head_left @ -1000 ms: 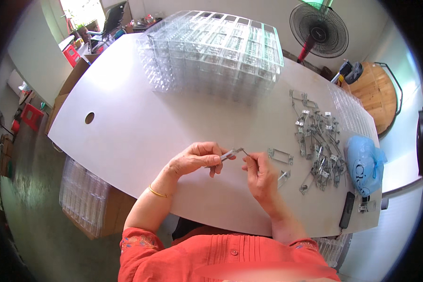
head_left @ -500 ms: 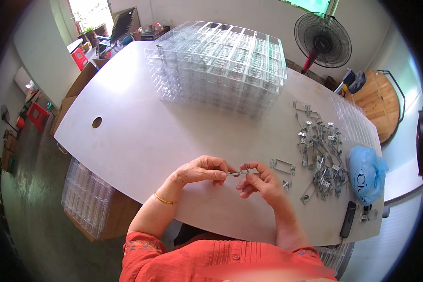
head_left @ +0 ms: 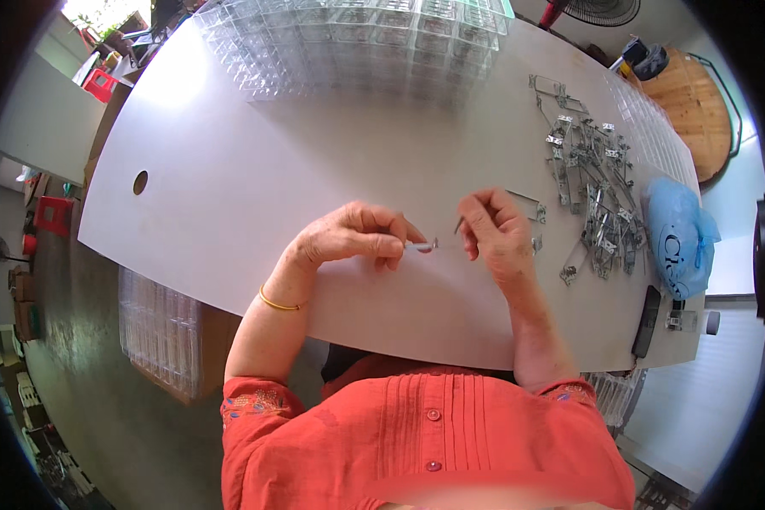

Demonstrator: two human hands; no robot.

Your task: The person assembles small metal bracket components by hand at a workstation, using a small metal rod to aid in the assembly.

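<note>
My left hand (head_left: 354, 236) pinches a slim grey metal piece (head_left: 420, 246) between thumb and forefinger; its small upturned end sticks out to the right. A short gap away, my right hand (head_left: 496, 228) is closed, and a thin dark metal bit (head_left: 458, 227) pokes out from its fingertips. What exactly that bit is stays too small to tell. Just beyond the right hand lies a loose metal bracket (head_left: 531, 204), partly covered by the hand. Farther right a tangled pile of metal brackets (head_left: 602, 174) spreads over the white table (head_left: 374, 161).
Stacked clear plastic trays (head_left: 357, 51) stand at the table's far side. To the right are a blue plastic bag (head_left: 680, 238), a black handheld tool (head_left: 647, 323) and flat clear trays (head_left: 650, 115). Below the table's left edge sits a box with clear trays (head_left: 157, 327).
My hands, earlier together at the metal piece, are now apart; the right one has drawn off to the right. The whole view has tilted downward.
</note>
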